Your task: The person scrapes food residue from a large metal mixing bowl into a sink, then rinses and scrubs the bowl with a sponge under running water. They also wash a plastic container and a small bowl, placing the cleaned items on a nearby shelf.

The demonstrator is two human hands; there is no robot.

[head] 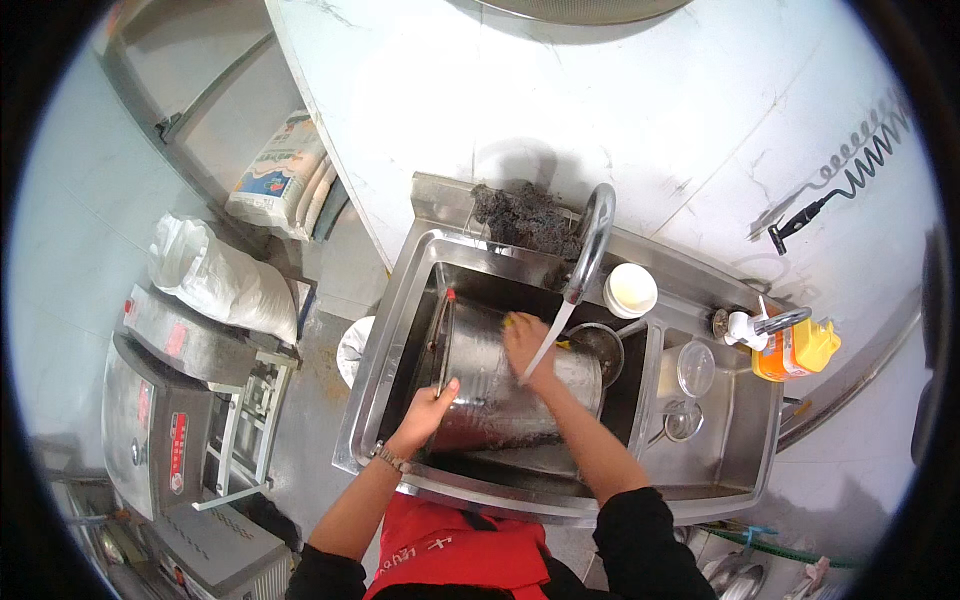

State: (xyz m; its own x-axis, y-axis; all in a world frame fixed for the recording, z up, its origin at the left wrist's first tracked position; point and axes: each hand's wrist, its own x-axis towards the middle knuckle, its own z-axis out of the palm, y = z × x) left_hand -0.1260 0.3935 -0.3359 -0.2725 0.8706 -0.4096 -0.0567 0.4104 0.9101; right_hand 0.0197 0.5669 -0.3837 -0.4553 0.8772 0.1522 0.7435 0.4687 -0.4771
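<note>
A large cylindrical metal pot [480,390] lies on its side in the left basin of a stainless steel sink [375,420]. My left hand [426,414] grips the pot's left end, thumb over the edge. My right hand [529,346], slightly blurred, presses flat on the pot's upper side. Bits of a yellow pad [509,321] show at its fingertips; most of it is hidden. From the curved chrome faucet [596,232], water [549,339] runs down onto my right hand and wrist. A round metal strainer or ladle [611,352] rests behind the pot's right end.
Grey steel-wool scourers [525,217] and white bowls [630,291] stand along the sink's back ledge. The right basin holds a clear plastic container [694,369] and a small strainer [683,421]. An orange-yellow jug [795,351] is beside a second tap [780,321]. Sacks [225,277] and metal machines [157,420] occupy the left.
</note>
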